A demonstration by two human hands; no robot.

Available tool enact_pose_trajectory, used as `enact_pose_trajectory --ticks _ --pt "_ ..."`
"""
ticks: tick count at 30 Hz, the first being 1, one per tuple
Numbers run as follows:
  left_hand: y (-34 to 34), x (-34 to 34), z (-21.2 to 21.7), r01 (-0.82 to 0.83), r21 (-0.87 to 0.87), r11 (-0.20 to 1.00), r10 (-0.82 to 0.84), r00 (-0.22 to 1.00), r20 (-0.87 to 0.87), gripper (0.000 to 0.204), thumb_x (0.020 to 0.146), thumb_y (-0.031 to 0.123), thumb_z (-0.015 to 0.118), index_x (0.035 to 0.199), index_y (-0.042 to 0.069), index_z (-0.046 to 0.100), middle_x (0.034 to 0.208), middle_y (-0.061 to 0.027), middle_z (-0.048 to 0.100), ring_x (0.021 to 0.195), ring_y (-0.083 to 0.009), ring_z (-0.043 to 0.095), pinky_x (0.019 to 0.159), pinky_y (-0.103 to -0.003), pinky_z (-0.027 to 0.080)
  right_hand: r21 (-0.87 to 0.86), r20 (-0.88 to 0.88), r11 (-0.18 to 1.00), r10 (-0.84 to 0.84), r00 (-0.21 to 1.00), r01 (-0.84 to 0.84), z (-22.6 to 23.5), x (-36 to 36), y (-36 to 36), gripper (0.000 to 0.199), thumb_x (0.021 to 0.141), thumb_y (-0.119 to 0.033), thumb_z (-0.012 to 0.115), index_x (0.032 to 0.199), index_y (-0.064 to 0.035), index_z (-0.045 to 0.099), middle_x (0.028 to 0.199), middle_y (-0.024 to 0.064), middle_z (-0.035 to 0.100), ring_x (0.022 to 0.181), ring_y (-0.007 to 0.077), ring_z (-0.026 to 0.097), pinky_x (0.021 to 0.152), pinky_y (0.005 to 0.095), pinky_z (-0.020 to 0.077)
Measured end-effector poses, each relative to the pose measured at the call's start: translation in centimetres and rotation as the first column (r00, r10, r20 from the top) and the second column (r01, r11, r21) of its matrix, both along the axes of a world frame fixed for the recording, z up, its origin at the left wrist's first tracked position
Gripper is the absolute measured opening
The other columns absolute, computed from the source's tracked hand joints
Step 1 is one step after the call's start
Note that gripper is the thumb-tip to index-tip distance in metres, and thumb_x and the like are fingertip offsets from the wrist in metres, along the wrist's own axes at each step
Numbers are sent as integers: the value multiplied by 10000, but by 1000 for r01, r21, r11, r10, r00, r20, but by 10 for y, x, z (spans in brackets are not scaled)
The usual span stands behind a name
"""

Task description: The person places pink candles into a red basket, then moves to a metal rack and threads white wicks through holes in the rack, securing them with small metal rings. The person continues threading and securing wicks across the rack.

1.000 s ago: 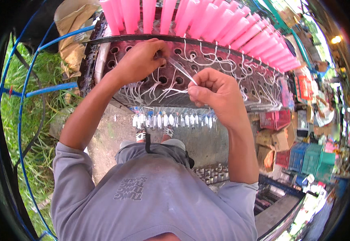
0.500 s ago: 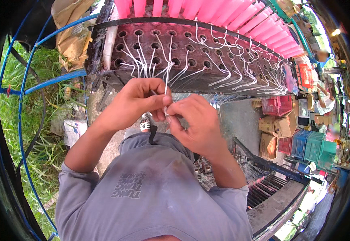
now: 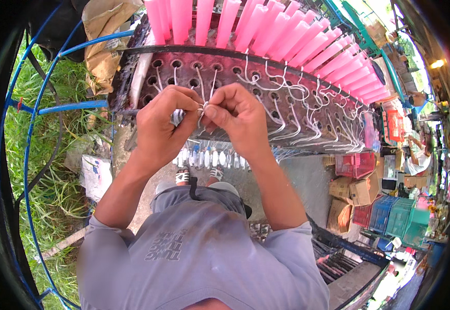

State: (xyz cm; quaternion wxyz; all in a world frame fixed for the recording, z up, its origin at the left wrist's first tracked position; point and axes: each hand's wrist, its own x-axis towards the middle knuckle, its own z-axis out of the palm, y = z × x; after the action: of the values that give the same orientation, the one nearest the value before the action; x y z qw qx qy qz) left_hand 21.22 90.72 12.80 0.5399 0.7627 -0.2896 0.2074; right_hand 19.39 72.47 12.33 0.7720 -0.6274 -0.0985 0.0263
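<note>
at the far left of the frame we see green grass [image 3: 44, 201] behind a blue metal frame [image 3: 72, 106], and at the upper left crumpled brown paper [image 3: 101, 64] sits beside the end of a dark block [image 3: 186, 71] pierced with rows of round holes [image 3: 236, 70]. a whitish sheet [image 3: 96, 178] lies lower down on the left. just left of the middle, our left grip [image 3: 168, 124] is closed, thumb and fingers pinching white strings [image 3: 214, 85] in front of the block; these strings run up to the holes. below them, a row of small white pieces [image 3: 214, 158] hangs above our strapped sandals [image 3: 182, 177]. our right grip [image 3: 240, 121] is closed too, its thumb and forefinger pinching the same strings, close beside the left fingertips. along the top, pink cylinders [image 3: 296, 39] stand behind a dark bar [image 3: 194, 48], curving away rightward. farther right, we see a pinkish-red crate [image 3: 357, 164], cardboard boxes [image 3: 360, 192], a blue crate [image 3: 382, 213] and a green crate [image 3: 401, 221], with a dark rack [image 3: 341, 263] at the lower right. another person [image 3: 419, 159] is near the right edge.
</note>
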Motion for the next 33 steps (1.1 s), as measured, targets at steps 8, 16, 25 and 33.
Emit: enact_pose_trajectory --ticks 8,16,25,33 --pt "-74 11 -14 -116 -150 982 90 981 -170 201 843 -150 695 984 -15 647 1022 -86 679 898 -127 656 779 -256 533 -489 580 803 8 815 341 4 24 -57 106 954 -32 626 1059 -19 621 931 162 615 855 383 608 765 456 502" --pt "-87 66 -2 -292 182 939 295 955 10 139 842 2 698 978 21 674 940 -81 695 896 -207 661 840 -328 506 -583 279 806 84 957 100 18 79 -109 151 936 -107 696 1041 -3 670 786 171 706 690 238 701 676 356 531" --pt "-76 137 -16 -525 544 655 481 844 235 141 870 205 703 989 130 716 967 -32 709 1015 -308 642 929 -465 440 -830 336 546 332 881 111 -2 115 -77 255 956 -122 560 1158 -38 692 905 258 704 885 448 693 816 521 534" --pt "-19 99 1 137 728 672 -103 990 -91 191 854 83 698 1044 93 718 1191 -122 628 1172 -339 590 1016 -469 461 -844 334 523 339 879 119 10 95 -127 263 919 -138 591 1131 -68 730 930 195 719 966 406 698 908 503 540"
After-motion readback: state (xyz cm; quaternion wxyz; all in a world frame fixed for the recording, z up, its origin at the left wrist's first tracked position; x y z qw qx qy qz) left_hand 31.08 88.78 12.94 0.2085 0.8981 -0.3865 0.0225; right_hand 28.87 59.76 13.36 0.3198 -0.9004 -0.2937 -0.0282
